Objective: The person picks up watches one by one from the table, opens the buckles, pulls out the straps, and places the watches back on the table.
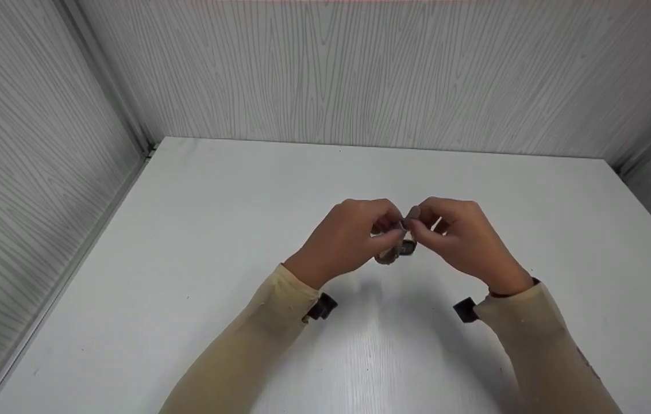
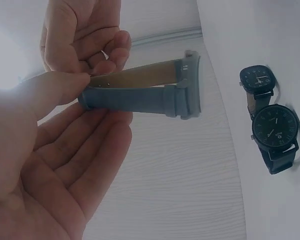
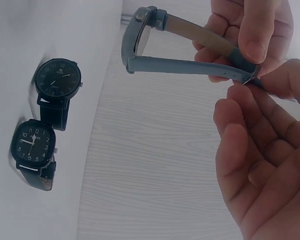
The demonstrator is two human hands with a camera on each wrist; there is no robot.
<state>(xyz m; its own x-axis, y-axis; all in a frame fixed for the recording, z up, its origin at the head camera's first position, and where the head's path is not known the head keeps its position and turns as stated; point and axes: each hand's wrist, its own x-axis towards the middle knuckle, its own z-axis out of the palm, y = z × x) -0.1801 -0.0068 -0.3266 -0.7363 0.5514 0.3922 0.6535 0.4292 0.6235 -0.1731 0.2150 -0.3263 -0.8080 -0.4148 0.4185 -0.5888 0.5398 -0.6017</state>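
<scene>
Both hands meet over the white table and work on a wristwatch (image 3: pixel 180 66) with a grey-blue strap lined in tan. Its case (image 2: pixel 192 85) is at the far end of the looped strap. My left hand (image 1: pixel 348 236) pinches the strap near its end between thumb and fingers. Opposite it, my right hand (image 1: pixel 460 236) pinches the strap's other end by the small metal buckle (image 3: pixel 251 77), where strap and buckle overlap. Two more watches lie close together, a round black-faced watch (image 3: pixel 58 78) and a rounded-square black-faced watch (image 3: pixel 34 143), both with dark straps.
The white table (image 1: pixel 216 230) reaches back to a grey wood-grain panel (image 1: pixel 325 75), with another such panel (image 1: pixel 32 144) along the left. Small black wrist cameras (image 1: pixel 322 306) stick out from the beige sleeves (image 1: pixel 256 339).
</scene>
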